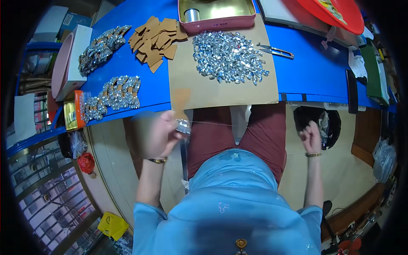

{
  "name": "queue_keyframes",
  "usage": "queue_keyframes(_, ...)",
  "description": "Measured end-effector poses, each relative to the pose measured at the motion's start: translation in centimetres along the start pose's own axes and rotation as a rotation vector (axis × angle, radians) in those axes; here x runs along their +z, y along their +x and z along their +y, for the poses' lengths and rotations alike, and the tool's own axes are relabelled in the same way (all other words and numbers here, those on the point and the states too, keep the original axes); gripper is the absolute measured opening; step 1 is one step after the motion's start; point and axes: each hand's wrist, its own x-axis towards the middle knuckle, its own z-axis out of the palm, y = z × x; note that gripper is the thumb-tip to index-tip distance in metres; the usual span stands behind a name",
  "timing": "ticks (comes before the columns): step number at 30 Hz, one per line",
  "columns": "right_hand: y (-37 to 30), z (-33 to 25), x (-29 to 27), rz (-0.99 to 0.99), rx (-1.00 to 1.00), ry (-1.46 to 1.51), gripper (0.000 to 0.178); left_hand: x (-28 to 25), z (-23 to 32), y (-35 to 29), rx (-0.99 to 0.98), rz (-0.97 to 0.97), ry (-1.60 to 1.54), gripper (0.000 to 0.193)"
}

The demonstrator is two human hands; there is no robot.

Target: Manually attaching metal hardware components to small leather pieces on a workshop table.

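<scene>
My left hand pinches a flat tan hourglass-shaped piece just off the table's front edge. Silvery stones cover the piece's lower end, beside my fingertips. From there a thin thread stretches across my lap toward the right. Well out to that side, my right hand is raised with its fingers pressed together at the thread's far end; any needle there is too small to make out. Beyond the table edge, a heap of silver leaf-shaped stones lies on a brown board.
Bare tan pieces are piled left of the stones. Finished stone-covered pieces lie in clusters further left, near an orange box. A pink tin holds a thread spool. Thread snips rest on the blue table.
</scene>
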Motion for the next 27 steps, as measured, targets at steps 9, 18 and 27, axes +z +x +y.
queue_keyframes(9,1.4,-1.5,-13.1,0.38,-0.153,-0.81,0.018,3.4,-1.8,1.0,-0.121,-0.015,0.361,0.021)
queue_keyframes(18,-2.0,3.1,17.8,-0.4,0.001,-0.653,0.011,6.0,-4.9,1.0,-0.37,-0.194,0.732,0.013)
queue_keyframes(27,-4.6,3.9,20.6,-0.647,-0.047,-0.884,0.006,5.9,-5.9,0.3,-0.281,-0.167,0.613,0.014)
